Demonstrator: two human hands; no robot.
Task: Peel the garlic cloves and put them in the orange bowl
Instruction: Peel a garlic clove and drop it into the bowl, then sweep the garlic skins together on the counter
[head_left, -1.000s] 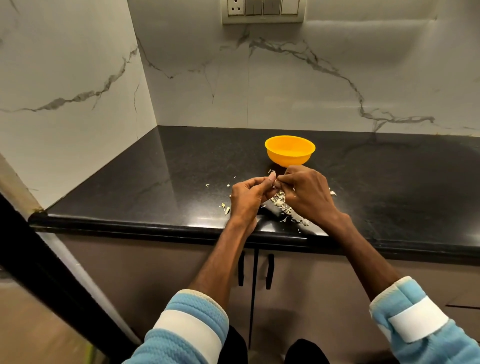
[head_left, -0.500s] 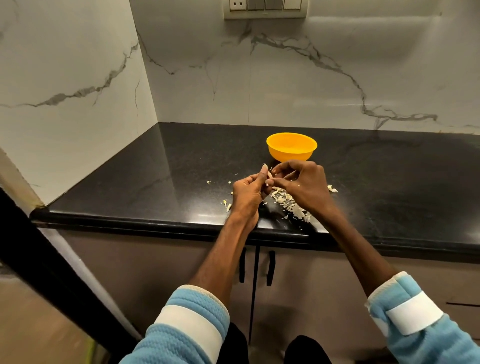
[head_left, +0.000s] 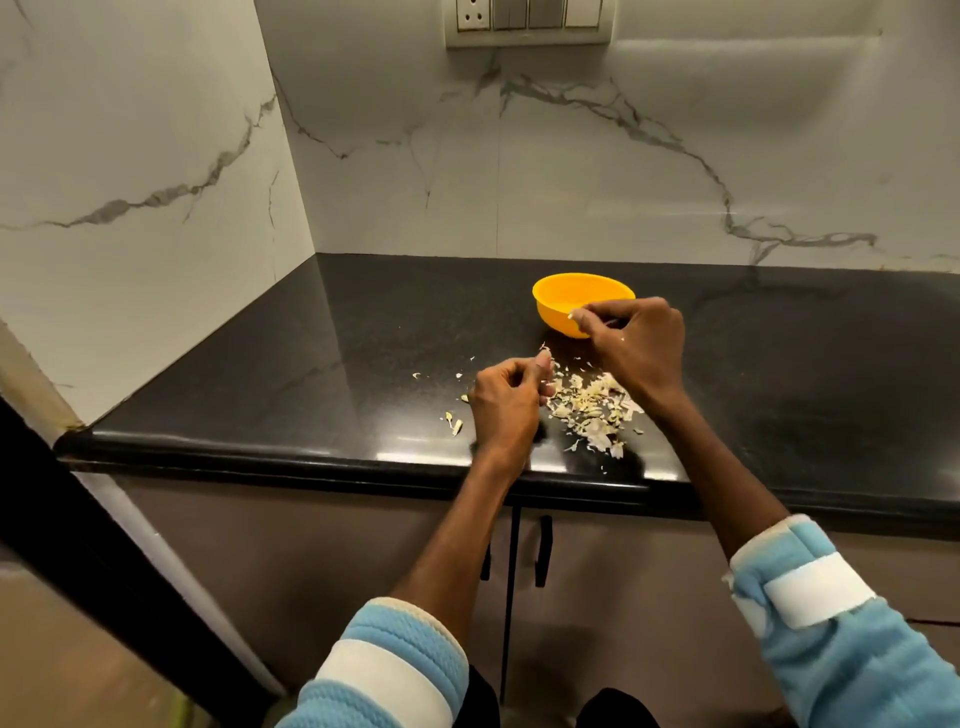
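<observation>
Head view: the right hand (head_left: 636, 345) pinches something tiny, I judge a peeled clove, at the near rim of the orange bowl (head_left: 566, 293), at 12 o'clock from the skins (head_left: 592, 408). The left hand (head_left: 506, 400) is curled at their 9 o'clock; I cannot tell if it holds anything. The next move calls for a release over the bowl.

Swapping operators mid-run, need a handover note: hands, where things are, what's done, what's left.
Left hand: fingers curled, low over the counter beside the peels; whether it holds anything is hidden.
Right hand: fingertips pinched at the near rim of the bowl; too small to tell if they hold a clove.
Done: the peel pile shows peeling is under way.
Left: no cloves show in the visible part of the bowl, and no unpeeled ones on the counter. Check both.
</observation>
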